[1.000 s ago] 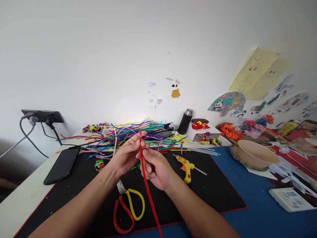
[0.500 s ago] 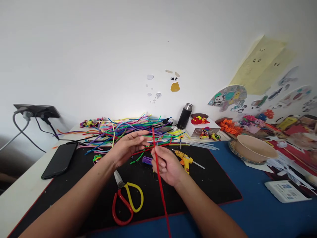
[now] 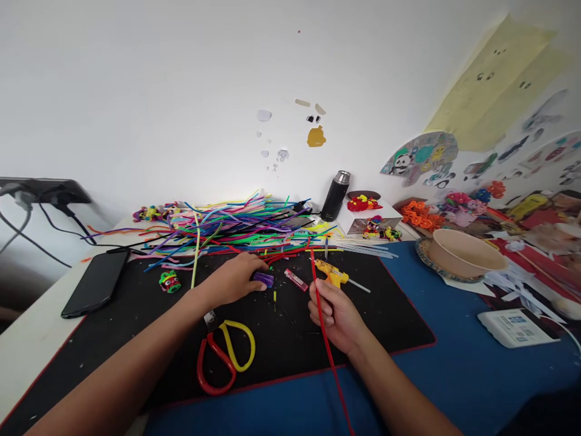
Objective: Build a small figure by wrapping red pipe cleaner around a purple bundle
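My right hand (image 3: 336, 312) pinches a long red pipe cleaner (image 3: 327, 350), which runs upright past the fingertips and trails down over the near edge of the mat. Low over the black mat (image 3: 376, 315), my left hand (image 3: 236, 278) has its thumb and fingers apart beside a small purple bundle (image 3: 264, 279); I cannot tell whether it touches it. Scissors (image 3: 224, 357) with one red and one yellow handle lie under my left forearm, their blades mostly hidden. Between the hands are a pink-red lighter (image 3: 296, 280) and a short yellow piece (image 3: 275, 300).
A heap of coloured pipe cleaners (image 3: 236, 224) lies along the wall. Beyond my right hand is a yellow glue gun (image 3: 333, 274). A small green figure (image 3: 170, 281) and a phone (image 3: 96, 281) are on the left, a black flask (image 3: 336, 195) behind, a bowl (image 3: 467, 254) on the right.
My left hand has left the red pipe cleaner and dropped down to the purple bundle. My right hand has shifted right and lower with the pipe cleaner. The lighter now shows.
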